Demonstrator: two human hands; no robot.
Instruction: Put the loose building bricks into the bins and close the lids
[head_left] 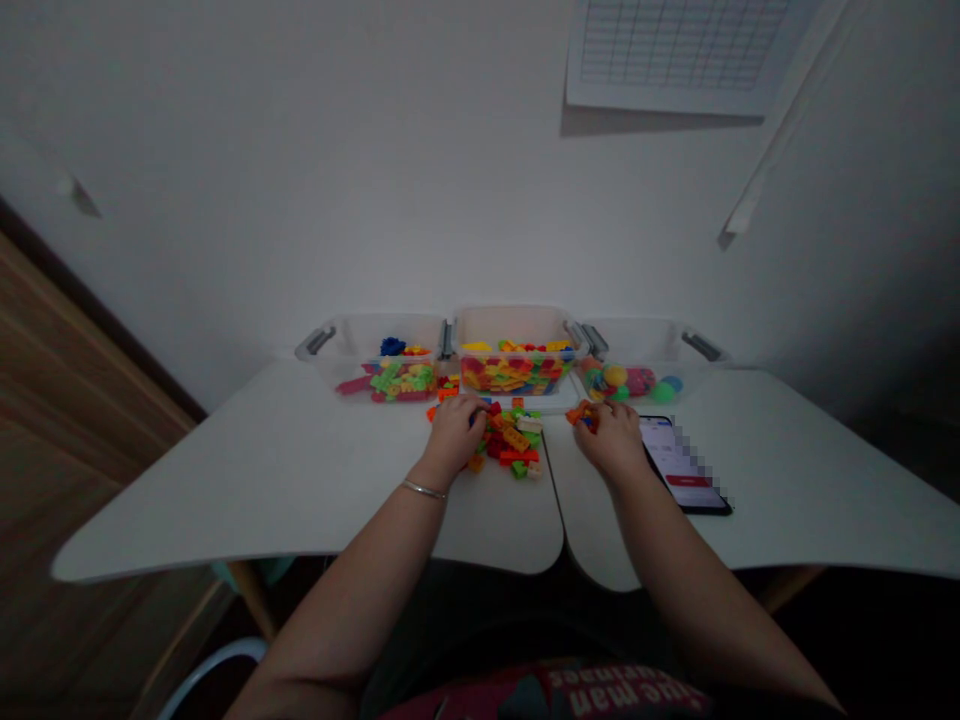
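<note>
At frame centre my left hand (454, 432) rests on the brick pile (514, 445), fingers curled; I cannot tell if they grip anything. Just right of it, my right hand (616, 440) pinches an orange brick (576, 412).

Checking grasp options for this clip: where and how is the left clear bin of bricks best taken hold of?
Probably by the grey handle at the left bin's outer end, coming from the left. It juts out free there, while the inner end sits tight against the middle bin.
</note>
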